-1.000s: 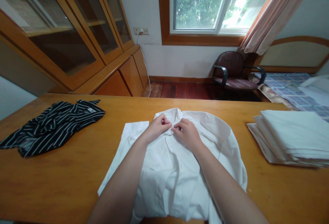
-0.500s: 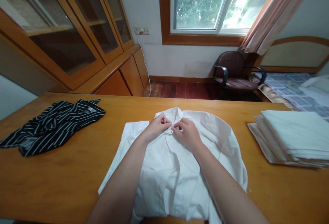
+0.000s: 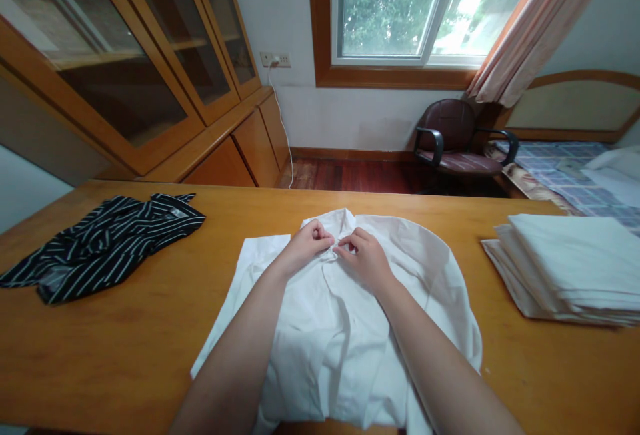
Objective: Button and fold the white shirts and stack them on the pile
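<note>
A white shirt (image 3: pixel 345 335) lies spread on the wooden table (image 3: pixel 130 335) in front of me, collar at the far end. My left hand (image 3: pixel 307 245) and my right hand (image 3: pixel 365 258) meet at the collar, fingers pinched on the shirt's fabric just below the neck opening. Both forearms rest over the shirt's front. What the fingertips grip exactly is too small to see.
A black striped shirt (image 3: pixel 100 245) lies crumpled at the table's left. A stack of folded white cloth (image 3: pixel 570 268) sits at the right edge. Beyond the table are wooden cabinets (image 3: pixel 150 75), a dark chair (image 3: pixel 453 138), a window and a bed.
Almost nothing differs. My fingers shift slightly at the collar; both hands stay in place on the white shirt.
</note>
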The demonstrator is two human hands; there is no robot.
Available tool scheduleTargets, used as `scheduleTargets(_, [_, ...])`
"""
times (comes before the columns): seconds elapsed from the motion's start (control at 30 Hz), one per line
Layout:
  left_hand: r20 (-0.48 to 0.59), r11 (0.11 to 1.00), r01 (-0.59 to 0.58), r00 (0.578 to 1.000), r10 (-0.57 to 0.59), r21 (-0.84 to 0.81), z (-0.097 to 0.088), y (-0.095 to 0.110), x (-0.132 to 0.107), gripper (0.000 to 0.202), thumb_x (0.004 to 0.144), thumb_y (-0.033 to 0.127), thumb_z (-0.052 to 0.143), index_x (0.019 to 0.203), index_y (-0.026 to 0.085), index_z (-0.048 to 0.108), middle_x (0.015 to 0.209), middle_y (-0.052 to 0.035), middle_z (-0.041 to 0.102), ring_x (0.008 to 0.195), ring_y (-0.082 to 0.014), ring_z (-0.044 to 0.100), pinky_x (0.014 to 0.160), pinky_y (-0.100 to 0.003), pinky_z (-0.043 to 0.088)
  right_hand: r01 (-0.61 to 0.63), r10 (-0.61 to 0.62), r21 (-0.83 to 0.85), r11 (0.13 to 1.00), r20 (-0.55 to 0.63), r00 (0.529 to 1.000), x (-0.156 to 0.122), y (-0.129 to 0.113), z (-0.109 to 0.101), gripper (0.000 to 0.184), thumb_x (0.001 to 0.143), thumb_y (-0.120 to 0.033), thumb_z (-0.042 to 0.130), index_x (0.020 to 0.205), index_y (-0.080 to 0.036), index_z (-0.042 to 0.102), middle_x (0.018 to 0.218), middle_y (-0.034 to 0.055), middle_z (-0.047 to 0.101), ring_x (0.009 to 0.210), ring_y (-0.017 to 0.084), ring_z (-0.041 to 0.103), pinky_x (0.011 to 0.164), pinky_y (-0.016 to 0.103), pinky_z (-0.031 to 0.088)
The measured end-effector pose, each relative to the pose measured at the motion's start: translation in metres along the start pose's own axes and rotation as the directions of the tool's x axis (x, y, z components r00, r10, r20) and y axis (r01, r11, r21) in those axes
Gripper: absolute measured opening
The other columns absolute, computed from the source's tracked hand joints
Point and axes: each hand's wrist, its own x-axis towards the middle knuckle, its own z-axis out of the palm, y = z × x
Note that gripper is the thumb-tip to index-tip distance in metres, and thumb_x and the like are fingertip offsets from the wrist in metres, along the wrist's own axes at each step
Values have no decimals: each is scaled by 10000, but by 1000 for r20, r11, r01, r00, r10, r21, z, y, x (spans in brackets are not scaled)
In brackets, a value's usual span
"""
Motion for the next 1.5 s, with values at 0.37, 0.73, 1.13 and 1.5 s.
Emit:
scheduleTargets(0.37, [4, 1000, -3, 1000, 3, 3, 0, 0, -1, 365, 696, 294, 762, 752, 202, 413, 752, 23, 627, 663, -105, 576, 642, -231, 407, -5, 5, 28, 1000, 11, 1000, 0, 1, 1, 49, 831, -236, 746, 813, -203, 715, 767, -1, 582, 679, 133, 552, 652, 265, 416])
scheduleTargets(0.73, [1, 997, -35, 999, 35, 69, 1, 0, 1, 311, 688, 252, 720, 733, 199, 417, 755, 22, 630, 679, -107, 578, 653, -226, 423, 17, -18, 50, 999, 28, 999, 1, 4, 1, 51, 828, -213, 741, 798, -195, 704, 756, -3, 567, 682, 134, 541, 658, 260, 405])
scheduleTargets(1.13, [-90, 892, -172, 969, 228, 418, -2, -3, 3, 126, 756, 243, 627, 748, 197, 510, 765, 28, 625, 690, -115, 562, 674, -229, 438, -23, 30, 108, 994, -67, 997, 2, -3, -7, 65, 884, -206, 623, 849, -204, 679, 726, -13, 511, 647, 135, 503, 647, 267, 405])
scheduleTargets(1.5, [-136, 671, -281, 857, 498, 687, -8, 0, 3, 38, 839, 198, 556, 828, 217, 587, 931, -32, 698, 954, -195, 613, 849, -318, 507, -38, 59, 232, 972, -84, 995, 3, 4, -2, 291, 958, -294, 520, 1225, -285, 633, 1370, 100, 478, 957, 175, 607, 787, 328, 537])
